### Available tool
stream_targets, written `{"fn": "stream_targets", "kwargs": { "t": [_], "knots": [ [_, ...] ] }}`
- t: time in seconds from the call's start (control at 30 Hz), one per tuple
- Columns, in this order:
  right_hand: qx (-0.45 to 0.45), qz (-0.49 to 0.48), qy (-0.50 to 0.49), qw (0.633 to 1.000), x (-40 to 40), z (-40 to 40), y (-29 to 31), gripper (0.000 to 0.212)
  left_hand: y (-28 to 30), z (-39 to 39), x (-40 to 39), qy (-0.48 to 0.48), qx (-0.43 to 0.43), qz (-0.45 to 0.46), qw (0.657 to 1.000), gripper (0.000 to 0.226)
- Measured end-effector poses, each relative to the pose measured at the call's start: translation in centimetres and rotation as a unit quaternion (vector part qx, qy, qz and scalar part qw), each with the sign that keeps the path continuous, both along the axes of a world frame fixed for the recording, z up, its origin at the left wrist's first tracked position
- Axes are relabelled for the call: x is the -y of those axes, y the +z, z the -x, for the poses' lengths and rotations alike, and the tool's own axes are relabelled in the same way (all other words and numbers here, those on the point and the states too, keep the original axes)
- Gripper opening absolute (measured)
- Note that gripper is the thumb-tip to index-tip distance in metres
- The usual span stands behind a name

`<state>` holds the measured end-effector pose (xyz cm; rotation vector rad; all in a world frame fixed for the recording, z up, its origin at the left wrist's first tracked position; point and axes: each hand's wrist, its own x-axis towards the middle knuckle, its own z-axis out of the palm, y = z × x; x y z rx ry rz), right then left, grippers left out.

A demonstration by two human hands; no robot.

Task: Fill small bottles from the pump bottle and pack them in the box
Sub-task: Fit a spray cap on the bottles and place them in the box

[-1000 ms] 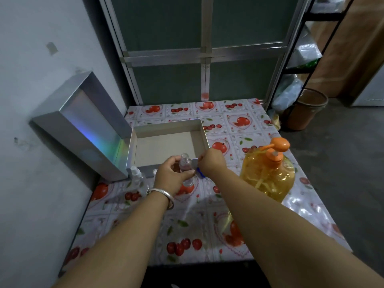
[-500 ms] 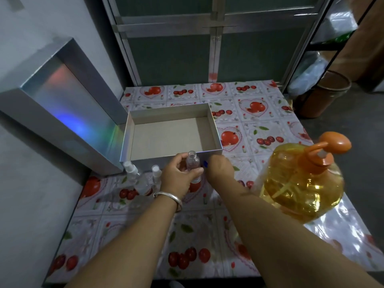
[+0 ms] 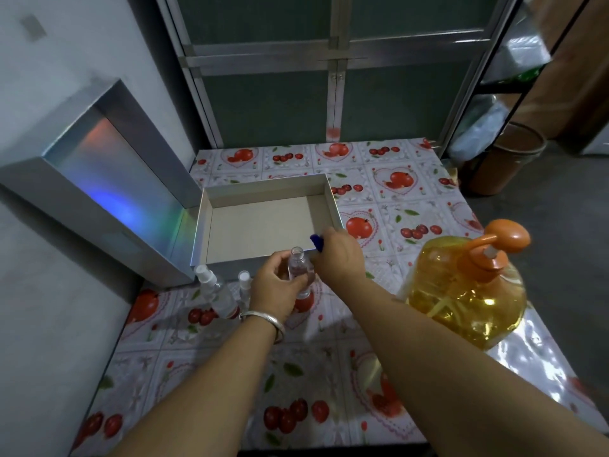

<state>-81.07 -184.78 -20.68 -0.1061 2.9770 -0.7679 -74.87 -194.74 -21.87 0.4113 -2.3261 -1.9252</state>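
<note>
Holding a small bottle (image 3: 299,271) upright above the table (image 3: 329,374), the left hand (image 3: 277,288) grips it, mouth open for filling — right hand (image 3: 339,257) pinches its blue cap (image 3: 317,241); box (image 3: 333,202) behind, pump bottle (image 3: 468,285) right.

Surface: a table (image 3: 379,206) covered with a glossy cloth printed with red fruit and hearts.
Rear centre: an open silver box (image 3: 332,201), cream inside, is set flat on the cloth.
Left edge: the box lid (image 3: 108,192), iridescent silver, is stood on its side against the wall, touching the box.
Front of box, left: two small capped bottles (image 3: 217,290) are stood upright, close together.
Right: a large pump bottle (image 3: 468,291) of yellow liquid, orange pump, is placed near the table edge.
</note>
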Motion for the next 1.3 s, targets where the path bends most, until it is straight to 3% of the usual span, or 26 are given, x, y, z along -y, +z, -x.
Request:
{"fn": "stream_targets", "kwargs": {
  "t": [0.17,0.33,0.43,0.53,0.67,0.93,1.23,1.3],
  "knots": [
    [-0.064,0.178,-0.014,0.982,-0.1,-1.3,5.3,0.016,1.9,-1.0,-0.6,0.011,0.019,-0.017,1.0,0.026],
    [-0.048,0.369,-0.034,0.928,-1.3,-2.6,10.6,0.021,4.0,-1.2,-1.0,0.05,0.048,-0.041,0.997,0.01],
    [-0.049,0.422,-0.034,0.905,-1.6,-3.2,12.7,0.023,5.2,-1.6,-1.6,0.039,0.038,0.021,0.998,0.03],
    [-0.056,0.451,-0.034,0.89,-1.5,-3.7,14.0,0.023,6.2,-2.2,-1.9,0.044,0.037,0.02,0.998,0.028],
    [-0.058,0.469,-0.023,0.881,-1.5,-4.3,15.1,0.024,7.7,-2.7,-2.2,0.045,0.021,0.06,0.997,0.023],
    [-0.075,0.459,-0.006,0.885,-1.6,-4.7,16.1,0.026,8.9,-3.2,-2.3,0.028,0.027,0.119,0.992,0.035],
    [0.034,0.362,0.039,0.931,-2.4,-6.3,13.3,0.023,9.9,-3.2,-2.3,0.014,0.051,0.058,0.997,0.036],
    [0.05,0.35,0.046,0.934,-2.6,-6.6,13.1,0.024,10.2,-3.3,-2.4,0.035,0.063,-0.007,0.997,0.016]
  ]
}}
